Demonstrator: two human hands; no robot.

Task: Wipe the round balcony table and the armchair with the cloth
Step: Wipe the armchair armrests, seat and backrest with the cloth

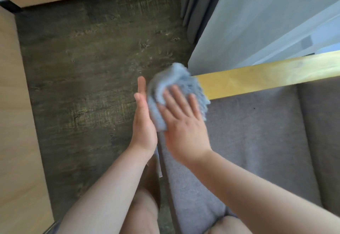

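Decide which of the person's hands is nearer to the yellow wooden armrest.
Right. The right hand lies flat on the cloth just beside the armrest's end; the left hand is beyond the cloth, over the floor.

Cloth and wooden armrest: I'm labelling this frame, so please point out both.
cloth (174,81): head view, on its bunched upper part.
wooden armrest (257,79): head view, middle of its top face.

My only view is the head camera, looking steeply down from close above both hands (165,116), over the floor (95,64) at left and the armchair (257,141) at right.
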